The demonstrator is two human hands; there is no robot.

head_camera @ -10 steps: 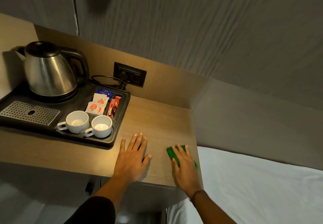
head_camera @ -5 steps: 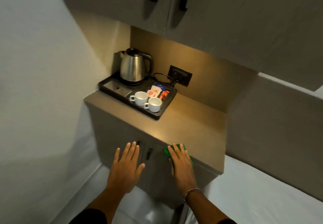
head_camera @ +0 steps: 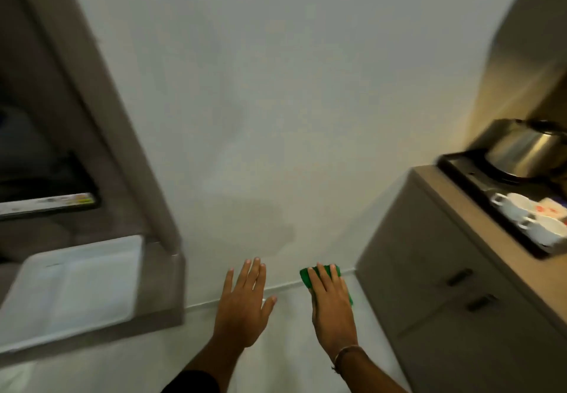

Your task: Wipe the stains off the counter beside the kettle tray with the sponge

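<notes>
My right hand (head_camera: 329, 309) holds the green sponge (head_camera: 306, 277) flat under its fingers, out in the air in front of the white wall, away from the counter. My left hand (head_camera: 244, 303) is held out beside it, fingers spread, holding nothing. The wooden counter (head_camera: 445, 196) is at the right edge. On it the black kettle tray (head_camera: 466, 171) carries the steel kettle (head_camera: 527, 150) and two white cups (head_camera: 527, 217). The counter area beside the tray is out of view.
The counter's cabinet front (head_camera: 435, 285) with dark handles fills the lower right. A white tray (head_camera: 73, 288) rests on a grey ledge at lower left, under a dark screen (head_camera: 46, 190). White wall and floor lie ahead.
The view has swung left and away from the counter, which now sits at the right edge. Both hands came off the counter; the right one still has the sponge.
</notes>
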